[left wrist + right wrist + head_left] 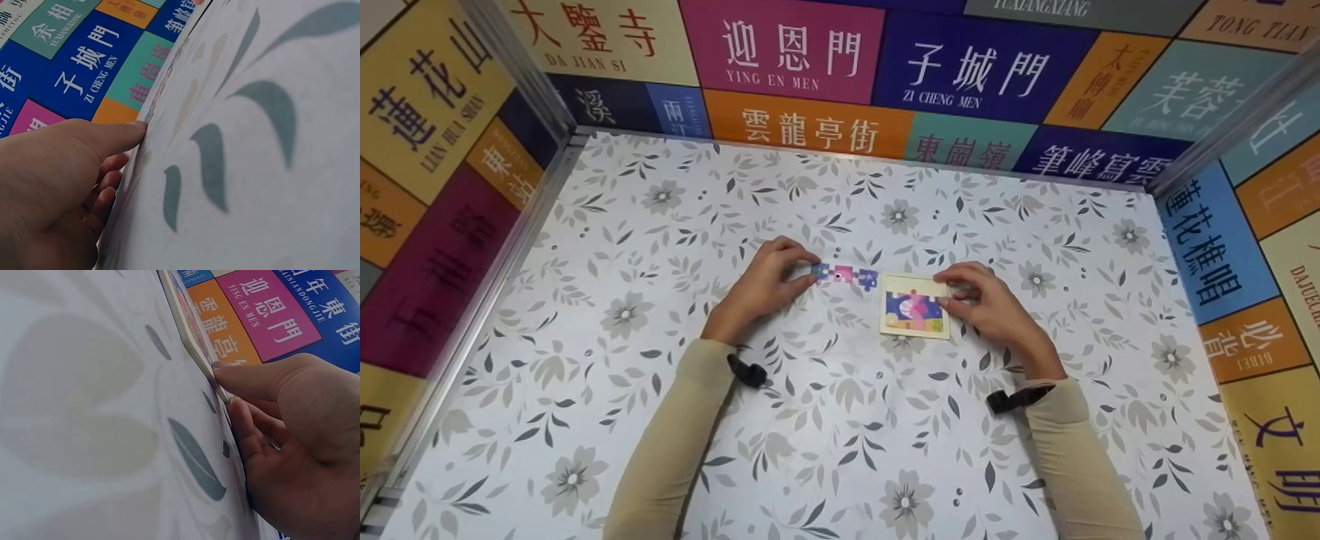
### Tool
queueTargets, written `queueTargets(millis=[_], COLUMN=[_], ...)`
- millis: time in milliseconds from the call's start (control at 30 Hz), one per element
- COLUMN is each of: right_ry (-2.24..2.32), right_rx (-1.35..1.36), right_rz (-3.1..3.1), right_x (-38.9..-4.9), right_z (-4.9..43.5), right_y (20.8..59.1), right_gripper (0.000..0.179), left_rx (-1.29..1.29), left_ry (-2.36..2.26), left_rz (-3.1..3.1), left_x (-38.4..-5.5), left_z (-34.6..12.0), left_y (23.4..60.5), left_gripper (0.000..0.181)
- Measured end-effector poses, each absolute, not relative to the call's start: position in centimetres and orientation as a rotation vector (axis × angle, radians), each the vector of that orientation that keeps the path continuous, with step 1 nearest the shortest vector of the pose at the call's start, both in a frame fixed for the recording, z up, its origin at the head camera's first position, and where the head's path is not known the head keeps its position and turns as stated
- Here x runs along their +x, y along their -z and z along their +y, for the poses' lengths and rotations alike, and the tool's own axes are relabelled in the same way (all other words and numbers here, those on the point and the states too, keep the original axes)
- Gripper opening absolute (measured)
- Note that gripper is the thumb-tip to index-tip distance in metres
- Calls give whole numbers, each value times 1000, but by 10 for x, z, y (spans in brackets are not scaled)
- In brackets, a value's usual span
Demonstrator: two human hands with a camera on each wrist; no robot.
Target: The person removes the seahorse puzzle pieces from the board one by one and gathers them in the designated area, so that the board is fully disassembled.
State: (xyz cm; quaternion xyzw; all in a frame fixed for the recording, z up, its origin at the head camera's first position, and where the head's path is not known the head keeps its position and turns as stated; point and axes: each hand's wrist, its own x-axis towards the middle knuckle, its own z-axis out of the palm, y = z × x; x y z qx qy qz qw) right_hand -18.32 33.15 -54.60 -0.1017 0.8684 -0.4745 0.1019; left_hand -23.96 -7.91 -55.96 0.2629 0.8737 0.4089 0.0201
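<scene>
A short row of jigsaw puzzle pieces [844, 274], blue and pink, lies flat on the patterned tabletop. At its left end my left hand [765, 281] pinches the end puzzle piece between thumb and fingers. To the right of the row lies a small cream puzzle tray [915, 335], its lower part filled with a picture in blue, pink and yellow. My right hand [994, 306] grips the tray's right edge near the upper corner; in the right wrist view, the thumb rests on the rim of the tray [194, 349]. The left wrist view barely shows the pieces.
The table [810, 450] has a white cover with grey flowers and leaves. Colourful panels with large characters [787, 56] stand along the back, left and right sides. A black strap device sits on each wrist.
</scene>
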Motion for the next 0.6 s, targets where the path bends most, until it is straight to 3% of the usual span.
queueTargets(millis=[600], right_ry=[1510], right_rx=[-301], right_rz=[2518], right_x=[-183], right_z=[332], right_y=[549], right_gripper=[37], left_rx=[796], left_ry=[-1317], left_rz=[2663], left_x=[-241], left_z=[-81], left_y=[554], left_gripper=[39])
